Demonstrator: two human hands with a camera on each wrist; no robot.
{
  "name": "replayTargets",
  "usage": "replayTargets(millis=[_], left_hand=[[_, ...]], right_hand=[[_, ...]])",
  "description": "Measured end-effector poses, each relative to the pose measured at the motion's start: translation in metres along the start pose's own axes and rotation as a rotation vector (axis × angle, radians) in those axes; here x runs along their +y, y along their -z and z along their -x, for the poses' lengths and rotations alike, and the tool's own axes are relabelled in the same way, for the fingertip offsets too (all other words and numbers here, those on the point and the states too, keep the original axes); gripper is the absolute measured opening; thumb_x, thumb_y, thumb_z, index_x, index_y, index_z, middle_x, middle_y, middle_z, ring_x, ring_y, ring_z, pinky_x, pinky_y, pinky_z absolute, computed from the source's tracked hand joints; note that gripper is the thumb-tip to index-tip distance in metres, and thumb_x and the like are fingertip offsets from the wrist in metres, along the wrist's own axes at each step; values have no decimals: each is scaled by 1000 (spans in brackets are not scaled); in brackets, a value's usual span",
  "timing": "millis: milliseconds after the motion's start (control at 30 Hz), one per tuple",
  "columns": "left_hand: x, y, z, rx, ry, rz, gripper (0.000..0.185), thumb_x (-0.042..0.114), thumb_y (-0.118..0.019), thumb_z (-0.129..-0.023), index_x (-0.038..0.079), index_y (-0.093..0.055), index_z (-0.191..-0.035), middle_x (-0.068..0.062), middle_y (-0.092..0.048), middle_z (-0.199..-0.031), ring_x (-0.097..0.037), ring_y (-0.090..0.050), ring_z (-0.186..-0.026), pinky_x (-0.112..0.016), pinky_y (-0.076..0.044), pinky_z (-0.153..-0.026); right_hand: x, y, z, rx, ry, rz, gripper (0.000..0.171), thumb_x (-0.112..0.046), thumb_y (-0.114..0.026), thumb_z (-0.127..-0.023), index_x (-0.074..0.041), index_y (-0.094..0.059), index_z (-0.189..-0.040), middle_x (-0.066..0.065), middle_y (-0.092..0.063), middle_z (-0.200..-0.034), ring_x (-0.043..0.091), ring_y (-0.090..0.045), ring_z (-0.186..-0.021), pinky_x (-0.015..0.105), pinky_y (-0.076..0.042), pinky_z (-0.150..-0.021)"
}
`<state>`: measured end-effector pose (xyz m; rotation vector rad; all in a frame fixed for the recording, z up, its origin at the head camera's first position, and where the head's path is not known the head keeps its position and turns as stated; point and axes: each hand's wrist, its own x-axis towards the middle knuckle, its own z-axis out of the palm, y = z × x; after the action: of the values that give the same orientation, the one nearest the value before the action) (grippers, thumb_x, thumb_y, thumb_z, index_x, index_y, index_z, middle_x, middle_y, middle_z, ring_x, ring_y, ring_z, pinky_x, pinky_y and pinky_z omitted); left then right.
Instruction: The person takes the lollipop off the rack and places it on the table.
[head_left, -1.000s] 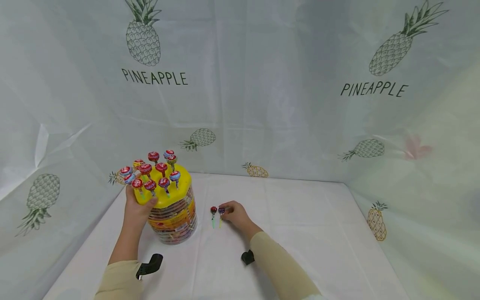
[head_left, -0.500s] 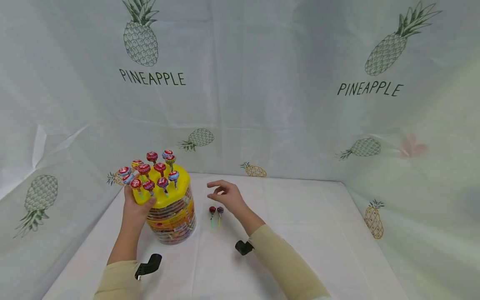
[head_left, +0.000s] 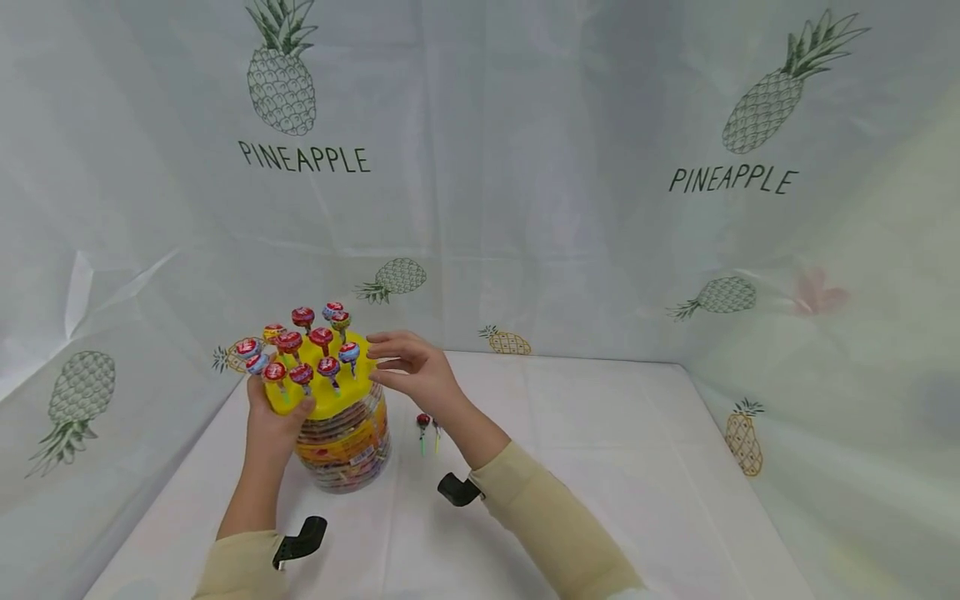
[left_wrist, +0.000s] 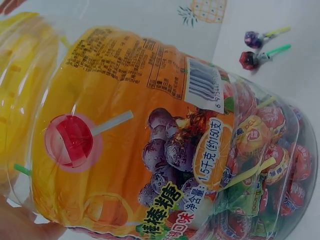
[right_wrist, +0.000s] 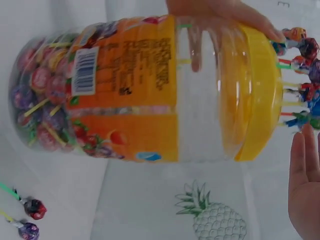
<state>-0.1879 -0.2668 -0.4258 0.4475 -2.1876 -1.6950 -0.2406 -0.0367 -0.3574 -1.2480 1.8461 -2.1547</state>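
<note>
A clear plastic candy jar [head_left: 347,454] with an orange label [left_wrist: 115,95] and a yellow lid [head_left: 330,406] stands on the table. Several wrapped lollipops [head_left: 302,375] poke upright out of the lid by their sticks. My left hand [head_left: 270,421] grips the jar at the lid's left side, thumb in front; its far fingers are hidden. At the lid's right edge is my right hand [head_left: 416,371], fingers extended and holding nothing, close to a blue lollipop [head_left: 349,353]. In the right wrist view those fingers lie beside the lollipop heads, and more lollipops [right_wrist: 45,90] fill the jar's bottom.
Two loose lollipops, one red [left_wrist: 248,60] and one purple [left_wrist: 253,39], lie on the white tabletop [head_left: 600,467] right of the jar. A pineapple-printed white sheet [head_left: 525,208] hangs behind and at both sides. Black wrist mounts [head_left: 457,490] jut from both sleeves.
My right hand has left the purple lollipop, which lies beside the red one, and has risen and moved left to the lid. My left hand stays on the jar.
</note>
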Motion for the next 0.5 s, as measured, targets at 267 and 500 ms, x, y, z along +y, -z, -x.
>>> replayTargets(millis=[267, 500], left_hand=[[2, -7, 11, 45, -13, 17, 93, 23, -70, -91, 29, -1, -154, -8, -22, -158, -31, -26, -143, -49, -26, -113], [2, -15, 21, 111, -80, 43, 94, 30, -72, -88, 28, -6, -154, -6, -28, -155, -29, -32, -139, -45, -29, -112]], right_hand=[[-4, -11, -4, -34, 41, -13, 20, 12, -63, -88, 17, -62, -108, 27, -50, -130, 10, -56, -112, 58, -43, -97], [-3, -16, -5, -34, 24, 2, 22, 11, -63, -88, 16, -63, -110, 27, -50, -131, 19, -59, -110, 54, -46, -97]])
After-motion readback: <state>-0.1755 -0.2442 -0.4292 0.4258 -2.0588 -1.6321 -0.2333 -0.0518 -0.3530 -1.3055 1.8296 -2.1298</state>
